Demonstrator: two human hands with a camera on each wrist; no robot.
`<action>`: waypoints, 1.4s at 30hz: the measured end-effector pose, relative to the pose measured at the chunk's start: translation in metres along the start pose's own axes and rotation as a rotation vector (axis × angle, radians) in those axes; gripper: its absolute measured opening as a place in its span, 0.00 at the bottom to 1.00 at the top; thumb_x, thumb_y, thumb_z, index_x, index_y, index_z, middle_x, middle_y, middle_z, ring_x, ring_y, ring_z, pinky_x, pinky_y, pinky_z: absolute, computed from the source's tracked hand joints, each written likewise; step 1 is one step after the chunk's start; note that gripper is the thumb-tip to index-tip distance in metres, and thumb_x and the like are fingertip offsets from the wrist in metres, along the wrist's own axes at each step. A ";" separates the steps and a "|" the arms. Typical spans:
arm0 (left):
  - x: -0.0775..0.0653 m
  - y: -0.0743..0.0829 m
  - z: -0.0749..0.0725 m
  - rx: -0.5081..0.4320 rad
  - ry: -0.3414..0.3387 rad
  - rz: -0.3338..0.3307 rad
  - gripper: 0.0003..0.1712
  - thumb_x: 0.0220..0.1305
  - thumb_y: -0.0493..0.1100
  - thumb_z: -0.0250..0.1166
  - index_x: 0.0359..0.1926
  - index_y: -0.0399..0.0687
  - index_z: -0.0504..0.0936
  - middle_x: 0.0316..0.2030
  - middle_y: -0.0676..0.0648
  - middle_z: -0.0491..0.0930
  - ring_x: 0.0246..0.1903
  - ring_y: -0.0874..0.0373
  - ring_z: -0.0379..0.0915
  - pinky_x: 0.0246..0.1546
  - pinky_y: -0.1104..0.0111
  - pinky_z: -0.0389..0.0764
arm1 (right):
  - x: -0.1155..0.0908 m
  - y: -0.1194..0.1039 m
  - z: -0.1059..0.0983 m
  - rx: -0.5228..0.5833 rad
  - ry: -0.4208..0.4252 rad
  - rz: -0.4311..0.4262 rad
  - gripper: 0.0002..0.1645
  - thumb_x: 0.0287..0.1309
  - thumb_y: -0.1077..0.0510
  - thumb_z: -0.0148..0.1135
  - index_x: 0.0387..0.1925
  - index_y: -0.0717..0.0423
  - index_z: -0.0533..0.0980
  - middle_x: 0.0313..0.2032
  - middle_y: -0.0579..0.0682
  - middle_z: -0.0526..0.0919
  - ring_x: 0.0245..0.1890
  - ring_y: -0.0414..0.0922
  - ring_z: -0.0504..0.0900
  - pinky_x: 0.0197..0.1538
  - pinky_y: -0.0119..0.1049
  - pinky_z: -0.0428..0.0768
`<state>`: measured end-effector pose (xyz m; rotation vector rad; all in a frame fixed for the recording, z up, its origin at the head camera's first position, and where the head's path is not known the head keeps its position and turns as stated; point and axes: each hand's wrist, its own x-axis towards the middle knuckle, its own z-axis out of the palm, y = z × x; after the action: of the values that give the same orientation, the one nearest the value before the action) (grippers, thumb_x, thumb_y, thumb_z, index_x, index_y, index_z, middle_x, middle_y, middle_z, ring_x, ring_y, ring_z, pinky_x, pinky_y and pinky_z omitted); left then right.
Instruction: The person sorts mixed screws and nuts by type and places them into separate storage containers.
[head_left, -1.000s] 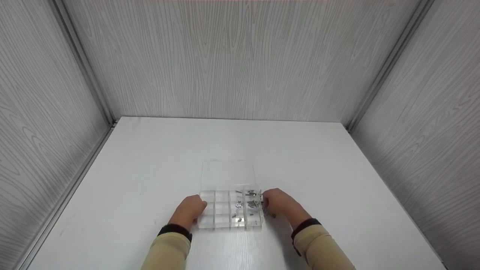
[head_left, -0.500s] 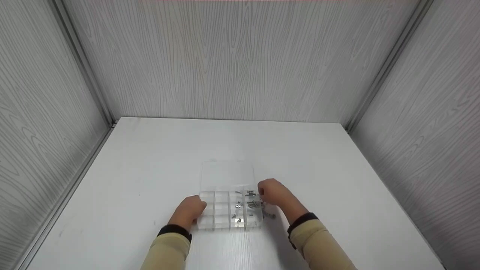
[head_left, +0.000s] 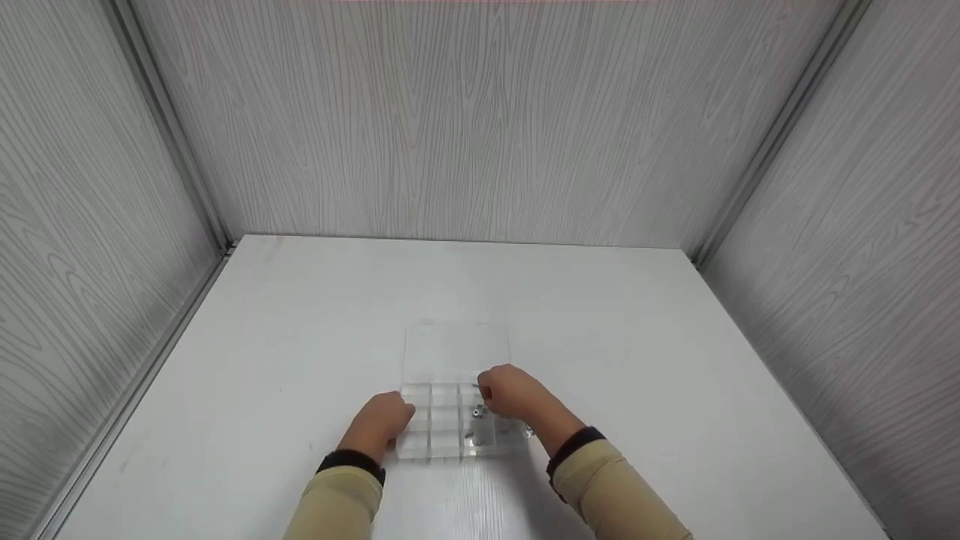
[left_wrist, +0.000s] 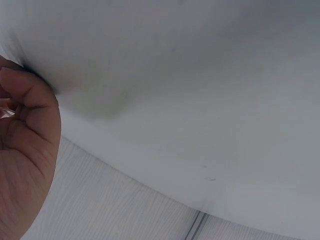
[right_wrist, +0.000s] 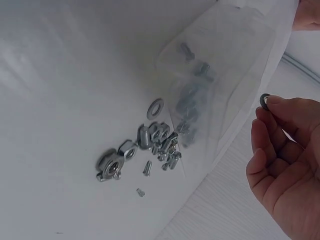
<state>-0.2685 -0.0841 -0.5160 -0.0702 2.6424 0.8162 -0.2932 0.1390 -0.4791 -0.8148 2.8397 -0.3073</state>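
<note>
A small metal ring (right_wrist: 264, 101), perhaps a washer or a nut, is at the fingertips of the right hand (head_left: 510, 390), pinched between thumb and forefinger, while the other fingers are bent and seem to hold nothing. This light pinch probably suits so small a piece. The hand is above the right part of a clear divided box (head_left: 429, 433), which stands toward the near side of the table (head_left: 600, 300), about midway between its left and right edges.

The left hand (head_left: 381, 416) is curled at the left wall of the box and grips it there, I judge in order that the box does not slide. The clear lid (head_left: 456, 351) lies folded back toward the far edge, so the compartments are free from above. Some of them contain small metal parts (head_left: 478, 412). Loose nuts, screws and washers (right_wrist: 156, 132) lie on the table just beside the right wall, within easy reach.

The table is white and smooth, with few small marks. Behind its far edge rises a grey wood-patterned panel (head_left: 465, 120); similar panels (head_left: 840, 187) close both sides.
</note>
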 end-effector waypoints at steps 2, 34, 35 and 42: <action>0.000 0.000 0.001 -0.009 -0.002 -0.001 0.17 0.64 0.43 0.48 0.38 0.32 0.75 0.20 0.43 0.72 0.17 0.53 0.70 0.21 0.65 0.72 | 0.001 -0.001 0.003 -0.013 0.001 -0.009 0.10 0.48 0.66 0.61 0.19 0.52 0.71 0.18 0.42 0.69 0.21 0.39 0.67 0.25 0.31 0.68; 0.000 0.002 -0.003 -0.024 -0.032 -0.016 0.15 0.65 0.43 0.47 0.32 0.36 0.74 0.20 0.43 0.71 0.15 0.55 0.66 0.16 0.68 0.68 | -0.030 0.040 -0.020 0.017 -0.142 0.216 0.12 0.41 0.73 0.59 0.16 0.53 0.73 0.16 0.44 0.72 0.19 0.41 0.68 0.23 0.34 0.70; 0.000 0.002 -0.002 -0.023 -0.032 -0.019 0.15 0.66 0.43 0.47 0.32 0.36 0.74 0.20 0.43 0.72 0.15 0.55 0.67 0.16 0.68 0.68 | -0.031 0.042 -0.019 0.001 -0.163 0.221 0.13 0.41 0.73 0.59 0.15 0.53 0.73 0.16 0.44 0.72 0.19 0.41 0.68 0.23 0.34 0.69; 0.000 0.001 -0.002 -0.005 -0.032 -0.024 0.16 0.65 0.43 0.47 0.32 0.35 0.75 0.19 0.43 0.72 0.16 0.55 0.68 0.18 0.68 0.70 | -0.042 0.050 -0.009 -0.074 -0.237 0.193 0.10 0.43 0.69 0.62 0.16 0.53 0.74 0.17 0.43 0.72 0.19 0.40 0.67 0.23 0.34 0.68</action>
<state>-0.2691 -0.0840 -0.5137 -0.0889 2.6052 0.8089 -0.2854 0.2046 -0.4784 -0.5421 2.6901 -0.0733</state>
